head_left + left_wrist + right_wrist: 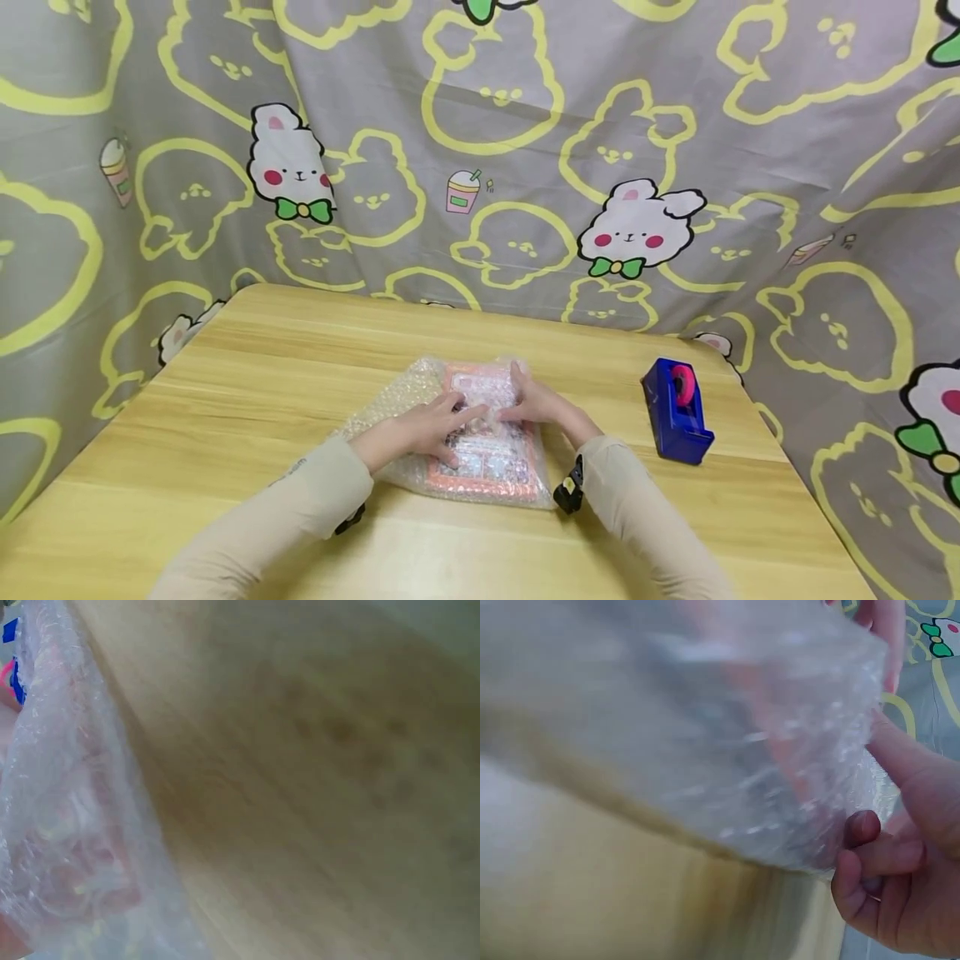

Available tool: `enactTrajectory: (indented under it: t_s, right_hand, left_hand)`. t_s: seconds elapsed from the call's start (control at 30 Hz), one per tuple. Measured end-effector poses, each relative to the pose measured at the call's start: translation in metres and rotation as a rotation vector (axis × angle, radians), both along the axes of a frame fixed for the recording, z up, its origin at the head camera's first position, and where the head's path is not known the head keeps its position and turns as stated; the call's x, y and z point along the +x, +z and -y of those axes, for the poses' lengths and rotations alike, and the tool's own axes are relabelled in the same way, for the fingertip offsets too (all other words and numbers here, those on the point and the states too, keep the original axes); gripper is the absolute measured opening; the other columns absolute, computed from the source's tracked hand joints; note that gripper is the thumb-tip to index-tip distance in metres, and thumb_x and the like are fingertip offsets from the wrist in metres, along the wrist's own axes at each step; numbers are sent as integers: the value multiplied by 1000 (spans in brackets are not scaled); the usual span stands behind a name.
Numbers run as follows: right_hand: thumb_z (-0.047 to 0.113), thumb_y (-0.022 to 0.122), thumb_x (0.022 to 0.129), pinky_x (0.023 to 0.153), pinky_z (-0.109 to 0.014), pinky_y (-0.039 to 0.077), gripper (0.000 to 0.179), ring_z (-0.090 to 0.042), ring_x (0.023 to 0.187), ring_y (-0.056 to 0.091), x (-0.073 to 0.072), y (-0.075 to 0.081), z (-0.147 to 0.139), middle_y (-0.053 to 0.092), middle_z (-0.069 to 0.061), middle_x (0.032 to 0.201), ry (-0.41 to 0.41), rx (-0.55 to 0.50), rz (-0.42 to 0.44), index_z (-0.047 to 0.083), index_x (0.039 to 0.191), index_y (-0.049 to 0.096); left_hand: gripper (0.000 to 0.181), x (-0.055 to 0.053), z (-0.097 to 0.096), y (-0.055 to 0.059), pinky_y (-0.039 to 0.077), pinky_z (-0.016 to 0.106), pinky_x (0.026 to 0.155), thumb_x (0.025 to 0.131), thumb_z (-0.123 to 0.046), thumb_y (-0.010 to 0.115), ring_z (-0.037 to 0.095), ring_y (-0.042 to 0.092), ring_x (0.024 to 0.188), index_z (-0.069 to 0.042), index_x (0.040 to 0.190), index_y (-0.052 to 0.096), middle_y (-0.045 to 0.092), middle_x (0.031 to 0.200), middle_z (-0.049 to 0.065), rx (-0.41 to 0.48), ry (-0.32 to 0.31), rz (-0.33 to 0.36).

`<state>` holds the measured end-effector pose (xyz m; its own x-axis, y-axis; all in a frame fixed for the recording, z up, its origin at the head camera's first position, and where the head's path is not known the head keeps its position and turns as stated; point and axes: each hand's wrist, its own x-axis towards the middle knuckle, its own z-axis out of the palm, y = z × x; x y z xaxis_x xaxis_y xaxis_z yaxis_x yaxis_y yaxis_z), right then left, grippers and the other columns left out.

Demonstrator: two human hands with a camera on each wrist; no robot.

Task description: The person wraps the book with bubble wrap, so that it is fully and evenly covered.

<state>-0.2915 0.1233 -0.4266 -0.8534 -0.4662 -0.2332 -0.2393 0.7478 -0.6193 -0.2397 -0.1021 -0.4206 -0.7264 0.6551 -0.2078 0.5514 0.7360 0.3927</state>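
A flat pink-bordered item with a printed face lies wrapped in bubble wrap at the table's middle. My left hand rests on top of it, fingers spread over the printed face. My right hand is at the far right side, its thumb laid over the top. In the right wrist view, the fingers of that hand curl at the edge of the bubble wrap. Only the wrap and slivers of skin show in the left wrist view, where most of the left hand is hidden.
A blue tape dispenser with a pink roll stands on the right of the wooden table. Grey curtains with rabbit prints hang behind and along both sides.
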Motion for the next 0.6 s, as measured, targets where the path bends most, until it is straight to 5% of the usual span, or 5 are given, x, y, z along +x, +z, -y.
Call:
enactTrajectory:
  t_s: [0.07, 0.3, 0.6]
  right_hand:
    - [33, 69, 80, 108, -43, 23, 98, -37, 130, 30, -2, 3, 3, 12, -22, 148, 26, 67, 6, 0, 145, 4]
    - [37, 65, 83, 107, -45, 25, 88, -33, 132, 29, 0, 10, 10, 26, -16, 147, 84, 227, 27, 5, 146, 13]
    - [44, 65, 80, 102, -47, 33, 90, -35, 127, 37, 4, 9, 7, 37, -10, 142, 67, 297, -42, 15, 147, 14]
  left_hand:
    - [89, 0, 1, -1, 41, 52, 91, 72, -34, 71, 38, 25, 131, -23, 146, 22, 10, 148, 23, 13, 0, -10]
    - [89, -3, -2, -3, 33, 62, 95, 67, -43, 72, 47, -3, 134, -25, 143, 30, -1, 152, 17, -94, -41, -144]
    - [91, -11, -6, 1, 20, 62, 102, 66, -46, 73, 41, 12, 136, -25, 143, 31, 20, 150, 9, -150, -11, -74]
